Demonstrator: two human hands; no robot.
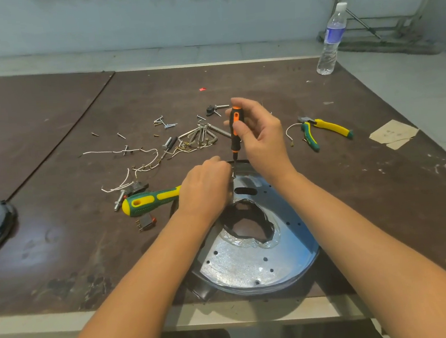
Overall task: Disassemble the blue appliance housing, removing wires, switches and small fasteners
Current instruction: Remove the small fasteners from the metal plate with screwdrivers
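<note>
Two grips at the housing (253,264) rim: left hand (207,189) on rim, right hand (259,135) around screwdriver (235,129).

The housing (253,264) is shiny blue metal with crinkly clear plastic. The tabletop (354,183) is dull, dark brown, scratched wood. The screws (165,124) are shiny metal. The water bottle (330,41) is clear, smooth plastic.
</note>
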